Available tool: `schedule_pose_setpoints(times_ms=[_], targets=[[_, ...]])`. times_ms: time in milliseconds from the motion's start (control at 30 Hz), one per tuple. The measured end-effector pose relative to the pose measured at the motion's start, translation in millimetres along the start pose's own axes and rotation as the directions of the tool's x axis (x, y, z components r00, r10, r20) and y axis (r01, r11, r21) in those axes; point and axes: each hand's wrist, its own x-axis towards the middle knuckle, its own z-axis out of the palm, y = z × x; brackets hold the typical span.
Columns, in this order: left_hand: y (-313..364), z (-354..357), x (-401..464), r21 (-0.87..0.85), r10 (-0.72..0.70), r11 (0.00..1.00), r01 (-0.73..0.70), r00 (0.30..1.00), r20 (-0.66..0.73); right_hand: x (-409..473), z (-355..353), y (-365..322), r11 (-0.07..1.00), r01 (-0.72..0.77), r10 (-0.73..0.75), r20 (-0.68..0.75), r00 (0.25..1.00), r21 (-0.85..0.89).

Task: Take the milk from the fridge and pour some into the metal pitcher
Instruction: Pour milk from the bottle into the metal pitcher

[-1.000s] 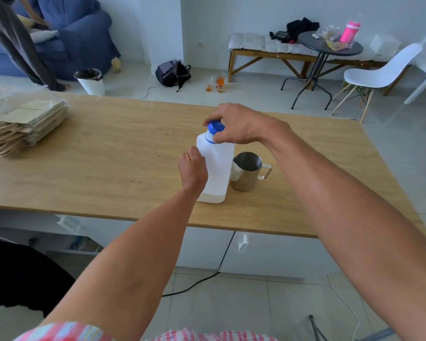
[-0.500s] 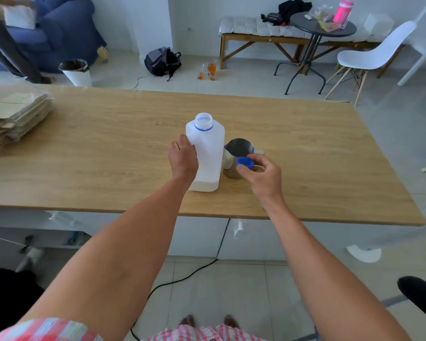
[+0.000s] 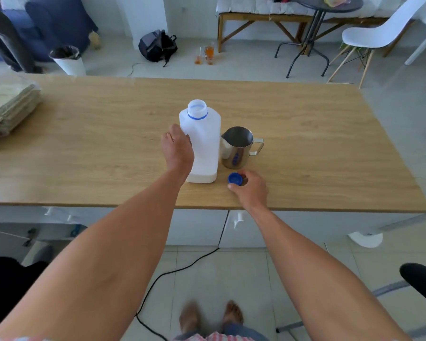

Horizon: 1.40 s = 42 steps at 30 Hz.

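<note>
A white plastic milk bottle (image 3: 204, 143) stands upright on the wooden table (image 3: 305, 134), its neck uncapped. My left hand (image 3: 177, 150) grips its left side. Right beside it stands the empty metal pitcher (image 3: 236, 147), handle pointing right. My right hand (image 3: 250, 189) pinches the blue cap (image 3: 235, 179), which sits on the table just in front of the pitcher, near the table's front edge.
A stack of brown paper bags (image 3: 8, 107) lies at the table's left end. Behind the table are a white bin (image 3: 68, 60), a black backpack (image 3: 158, 46), glasses on the floor (image 3: 205, 55) and a white chair (image 3: 379, 33). A black cable (image 3: 177, 269) runs across the floor.
My right hand unscrewed the blue cap from the bottle, carried it down past the pitcher and set it on the table. My left hand has kept hold of the bottle.
</note>
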Motion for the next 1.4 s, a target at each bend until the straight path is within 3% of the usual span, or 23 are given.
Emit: schedule_pose_setpoints(times_ms=[167, 267, 367, 433, 533, 667, 833, 1100, 1200, 1400], targets=[[0.6, -0.7, -1.0, -0.010, 0.013, 1.000, -0.013, 1.000, 0.006, -2.5, -11.1, -9.2, 0.995, -0.021, 0.024, -0.029, 0.999, 0.094], [2.0, -0.3, -3.1, 0.002, 0.036, 0.999, -0.036, 0.999, 0.008, 9.8, -33.2, -24.2, 0.971, 0.061, -0.022, -0.166, 0.986, 0.232], [1.9, -1.2, -3.4, 0.002, 0.040, 0.999, -0.040, 0.999, -0.006, 37.3, -58.2, -42.3, 0.967, 0.129, -0.061, -0.293, 0.954, 0.219], [1.7, -1.0, -3.1, 0.006, 0.036, 0.999, -0.036, 0.999, -0.017, 59.4, -71.7, -50.0, 0.988, 0.053, -0.023, -0.199, 0.980, 0.147], [0.9, 0.4, -3.3, 0.007, 0.049, 0.999, -0.049, 0.999, -0.020, 84.8, -84.1, -48.9, 0.995, -0.074, 0.070, 0.063, 0.996, 0.068], [-0.1, 1.3, -0.4, 0.010, 0.045, 0.999, -0.045, 0.998, -0.034, 90.0, -86.4, -39.2, 0.995, -0.090, 0.075, 0.260, 0.963, 0.045], [0.2, 2.1, -0.3, 0.007, 0.020, 1.000, -0.020, 0.999, -0.046, 79.7, -77.4, -25.7, 0.993, -0.059, 0.033, 0.248, 0.968, 0.097], [-2.8, 2.8, 0.0, -0.018, 0.027, 0.999, -0.028, 0.999, -0.024, 60.4, -63.5, -38.3, 0.877, -0.330, 0.181, 0.395, 0.901, 0.349], [-0.4, 1.5, -1.8, -0.006, 0.014, 1.000, -0.014, 1.000, -0.024, 58.3, -59.5, -44.9, 0.823, -0.397, 0.240, 0.384, 0.891, 0.407], [12.2, -0.3, -6.1, 0.053, 0.022, 0.998, -0.022, 1.000, -0.001, 52.8, -55.9, -54.1, 0.821, -0.426, 0.325, 0.300, 0.897, 0.380]])
